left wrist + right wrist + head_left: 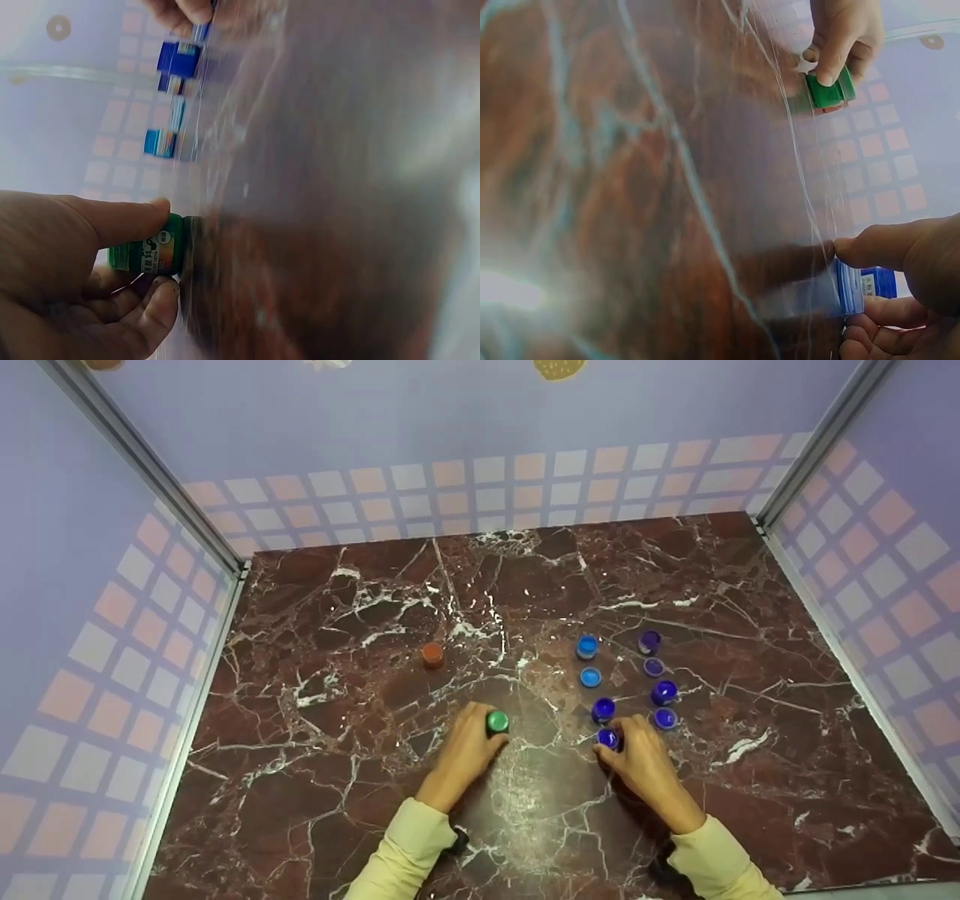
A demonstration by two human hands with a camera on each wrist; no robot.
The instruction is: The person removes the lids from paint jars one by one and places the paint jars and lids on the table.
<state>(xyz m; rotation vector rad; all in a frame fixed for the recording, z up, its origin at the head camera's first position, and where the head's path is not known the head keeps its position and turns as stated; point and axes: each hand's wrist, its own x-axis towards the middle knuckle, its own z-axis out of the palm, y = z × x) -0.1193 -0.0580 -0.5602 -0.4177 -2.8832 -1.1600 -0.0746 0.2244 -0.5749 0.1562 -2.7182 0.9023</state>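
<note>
On the table (337,817), the left hand (466,741) is pinching a green jar (497,721), fingers bent; the right hand (643,756) is likewise pinching a blue lid (607,739) beside a blue jar (604,709); gripping lightly by the sides should be keeping these 2 level.

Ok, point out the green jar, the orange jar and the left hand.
Green jar (152,252), left wrist view, on its label.
Orange jar (432,652), head view, on its top.
Left hand (466,744), head view, on its back.

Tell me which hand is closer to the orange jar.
Left. The left hand is on the near side of the orange jar, slightly right; the right hand is much farther right.
</note>
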